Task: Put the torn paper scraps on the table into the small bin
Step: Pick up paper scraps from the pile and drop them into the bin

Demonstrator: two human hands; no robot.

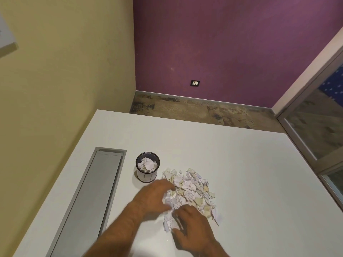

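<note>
A heap of torn white and cream paper scraps [193,190] lies on the white table [241,164]. Left of the heap stands a small round bin [147,166] with a dark rim, and several scraps lie inside it. My left hand [154,197] is at the heap's left edge, its fingers bent over some scraps; the view is blurred, so its grasp is unclear. At the heap's near edge my right hand [191,227] lies on the scraps with its fingers curled among them.
A long grey metal cable tray [89,201] is sunk into the table along its left side. The table's far edge borders a patterned floor, a yellow wall stands to the left, and a glass partition to the right.
</note>
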